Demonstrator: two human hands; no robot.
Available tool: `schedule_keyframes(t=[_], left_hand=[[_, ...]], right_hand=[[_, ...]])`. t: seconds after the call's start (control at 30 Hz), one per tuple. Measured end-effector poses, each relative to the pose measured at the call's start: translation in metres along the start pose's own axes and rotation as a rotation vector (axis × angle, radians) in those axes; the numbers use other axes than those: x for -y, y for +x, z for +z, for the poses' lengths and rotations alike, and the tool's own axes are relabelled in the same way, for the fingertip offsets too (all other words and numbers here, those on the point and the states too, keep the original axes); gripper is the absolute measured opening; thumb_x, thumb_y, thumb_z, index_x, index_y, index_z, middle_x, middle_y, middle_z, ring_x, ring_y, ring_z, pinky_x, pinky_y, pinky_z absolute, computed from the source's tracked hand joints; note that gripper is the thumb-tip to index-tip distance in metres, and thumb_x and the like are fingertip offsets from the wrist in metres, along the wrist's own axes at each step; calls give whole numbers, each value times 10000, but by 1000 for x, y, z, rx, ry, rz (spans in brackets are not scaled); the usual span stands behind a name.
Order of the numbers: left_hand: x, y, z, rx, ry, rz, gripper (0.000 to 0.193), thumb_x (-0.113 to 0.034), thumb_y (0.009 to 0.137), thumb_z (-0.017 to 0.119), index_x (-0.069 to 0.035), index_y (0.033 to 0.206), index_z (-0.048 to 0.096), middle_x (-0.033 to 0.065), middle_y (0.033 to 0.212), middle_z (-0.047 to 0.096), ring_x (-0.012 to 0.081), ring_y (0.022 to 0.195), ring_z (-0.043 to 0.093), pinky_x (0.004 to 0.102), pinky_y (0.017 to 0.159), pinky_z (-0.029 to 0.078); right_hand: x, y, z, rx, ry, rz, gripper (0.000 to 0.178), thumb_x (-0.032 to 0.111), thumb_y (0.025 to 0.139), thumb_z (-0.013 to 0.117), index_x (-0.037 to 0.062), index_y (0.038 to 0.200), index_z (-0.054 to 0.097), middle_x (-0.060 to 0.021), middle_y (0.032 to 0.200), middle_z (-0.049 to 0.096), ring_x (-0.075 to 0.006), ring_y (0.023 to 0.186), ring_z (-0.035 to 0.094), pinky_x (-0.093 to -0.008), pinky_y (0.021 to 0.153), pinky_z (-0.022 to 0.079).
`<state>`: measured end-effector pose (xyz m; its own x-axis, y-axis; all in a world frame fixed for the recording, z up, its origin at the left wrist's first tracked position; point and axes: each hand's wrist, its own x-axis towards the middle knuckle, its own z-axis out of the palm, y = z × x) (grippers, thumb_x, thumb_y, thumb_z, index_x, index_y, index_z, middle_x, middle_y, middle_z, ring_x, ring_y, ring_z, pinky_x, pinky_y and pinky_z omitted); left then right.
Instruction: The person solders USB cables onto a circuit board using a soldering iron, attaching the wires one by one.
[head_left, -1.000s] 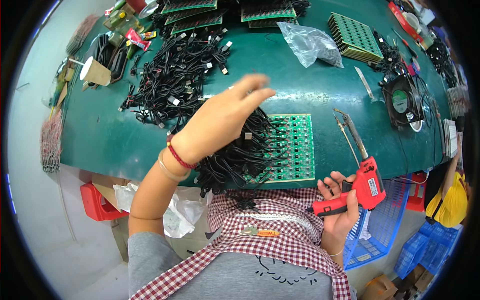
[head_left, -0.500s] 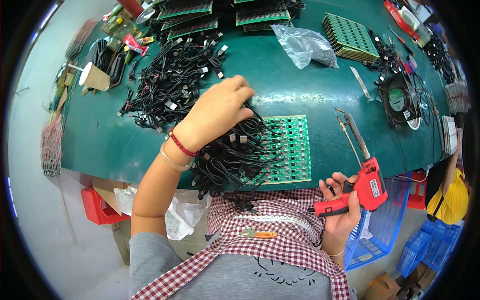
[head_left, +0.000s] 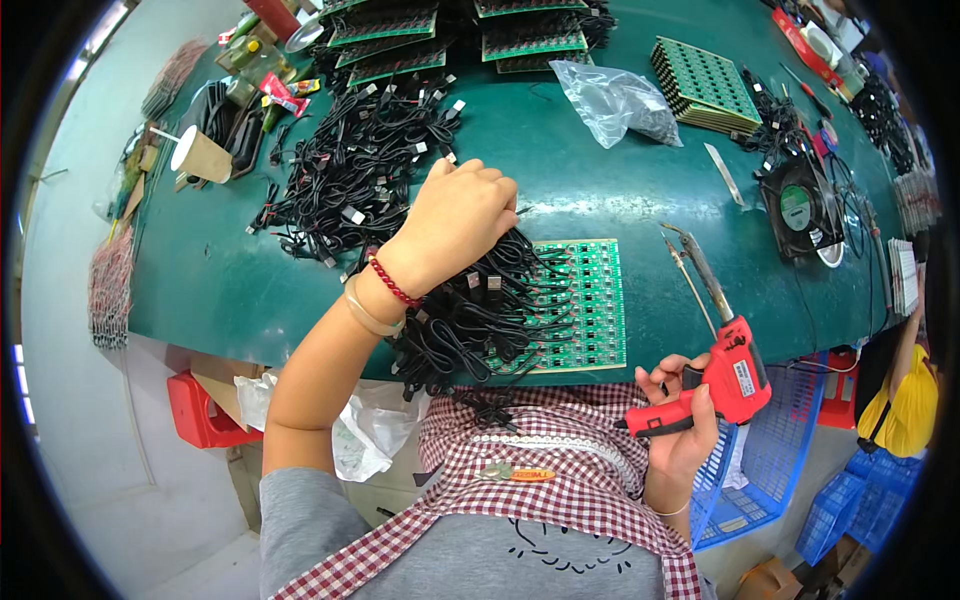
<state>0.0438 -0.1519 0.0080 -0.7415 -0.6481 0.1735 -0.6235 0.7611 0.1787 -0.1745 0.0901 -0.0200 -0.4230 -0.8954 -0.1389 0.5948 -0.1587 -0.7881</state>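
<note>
My left hand (head_left: 462, 218) is closed above the far left corner of a green circuit board panel (head_left: 597, 300), knuckles up. A thin dark wire end pokes out past its fingertips, seemingly a black cable; the rest is hidden under the hand. Many black USB cables (head_left: 450, 335) lie bunched over the left part of the panel, their ends in rows on it. My right hand (head_left: 685, 420) grips a red soldering gun (head_left: 742, 372) at the table's front edge. The gun's metal tip and thin feed tube point up and away, right of the panel.
A heap of black USB cables (head_left: 350, 170) lies left of my left hand. Farther back are stacked boards (head_left: 530, 40), a clear plastic bag (head_left: 615, 100) and a pile of bare panels (head_left: 705, 85). A black fan (head_left: 797, 203) stands at right, a paper cup (head_left: 203, 155) at left.
My left hand has curled its fingers tighter and turned slightly, knuckles shifting right. The right hand keeps hold of the soldering gun, nearly still. The whole view has shifted a little.
</note>
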Motion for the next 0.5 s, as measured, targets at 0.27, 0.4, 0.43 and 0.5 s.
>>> schedule_keyframes(t=[0.27, 0.4, 0.43, 0.5], left_hand=[[-2, -16, -38, -453, -317, -105, 87, 19, 760, 603, -12, 818, 546, 97, 750, 561, 239, 617, 593, 306, 544, 479], [-41, -34, -68, -441, -312, -51, 107, 53, 740, 601, -18, 814, 571, 75, 749, 549, 199, 557, 549, 290, 471, 430], [-58, -41, -76, -334, -491, -107, 100, 53, 743, 600, -15, 812, 575, 69, 739, 538, 152, 566, 539, 265, 485, 423], [-82, -57, -66, -180, -789, -158, 74, 41, 771, 592, 7, 831, 564, 53, 757, 530, 96, 580, 502, 241, 503, 392]], right_hand=[[9, -6, 4, 0, -16, 6, 324, 186, 903, 581, 52, 1169, 455, -104, 861, 566, -178, 745, 571, -394, 747, 524], [9, -2, 13, 1, -47, 13, 357, 63, 869, 582, 40, 1198, 445, -109, 878, 575, -188, 769, 586, -379, 747, 524], [10, -1, 21, -4, -46, 18, 357, 63, 869, 582, 40, 1198, 445, -109, 878, 575, -188, 769, 586, -379, 747, 524], [8, 0, 38, 8, -71, 77, 400, -17, 841, 581, 29, 1213, 441, -124, 934, 595, -203, 815, 604, -372, 757, 525]])
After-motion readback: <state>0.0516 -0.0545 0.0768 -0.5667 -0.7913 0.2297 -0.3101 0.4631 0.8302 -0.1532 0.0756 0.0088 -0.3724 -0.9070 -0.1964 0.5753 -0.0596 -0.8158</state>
